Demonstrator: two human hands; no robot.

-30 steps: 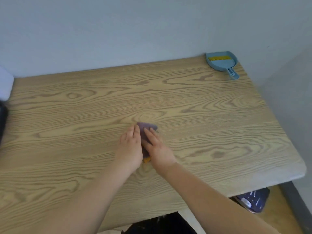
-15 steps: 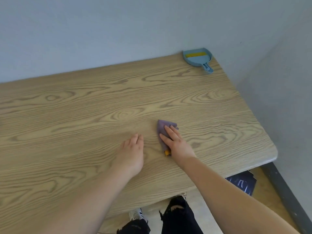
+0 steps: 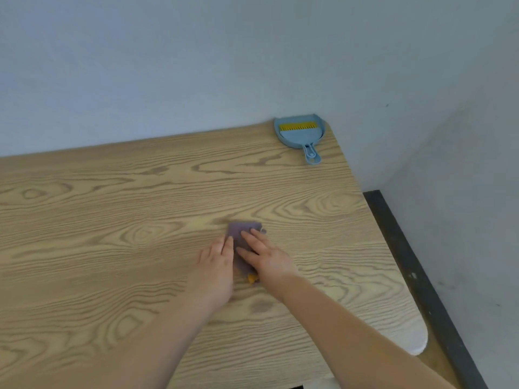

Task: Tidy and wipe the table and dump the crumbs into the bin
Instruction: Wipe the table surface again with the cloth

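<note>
The big wooden table point(image 3: 118, 220) filled most of the view. The left hand point(image 3: 214, 266) lay flat on it, fingers straight, touching the purple cloth point(image 3: 238, 231) at its side. The right hand point(image 3: 266, 255) pressed flat on the cloth, fingers straight. A small blue dustpan point(image 3: 302, 134) sat at the far corner, well apart

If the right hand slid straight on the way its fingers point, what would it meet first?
The right hand lies flat on the purple cloth, fingers pointing up and left toward the back wall. Beyond the cloth that line crosses only bare wood-grain table, so probably the wall; the blue dustpan with the yellow brush sits well right of it.
</note>
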